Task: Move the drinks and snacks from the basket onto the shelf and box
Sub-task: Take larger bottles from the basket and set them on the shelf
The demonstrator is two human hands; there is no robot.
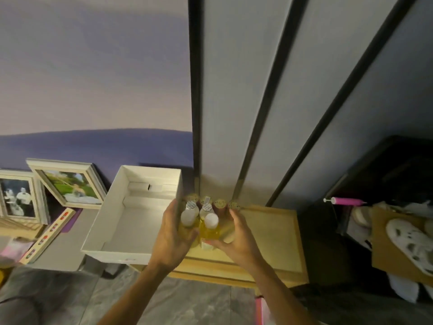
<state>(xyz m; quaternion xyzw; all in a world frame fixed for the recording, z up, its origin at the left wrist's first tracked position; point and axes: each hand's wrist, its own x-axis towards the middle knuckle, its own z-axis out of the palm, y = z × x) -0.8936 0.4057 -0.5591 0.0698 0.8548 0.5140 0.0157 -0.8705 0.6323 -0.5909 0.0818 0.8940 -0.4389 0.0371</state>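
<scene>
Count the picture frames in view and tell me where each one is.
2. One frame stands at the far left edge with a dark photo; the other frame leans right beside it with a green photo, left of the white box. More may lie outside view.

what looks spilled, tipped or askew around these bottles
Nothing spilled: the yellow bottles with white caps stand upright on the pale wooden shelf, gripped between the left hand and right hand. Only the white-framed colour photo sits askew, leaning against the wall.
</scene>
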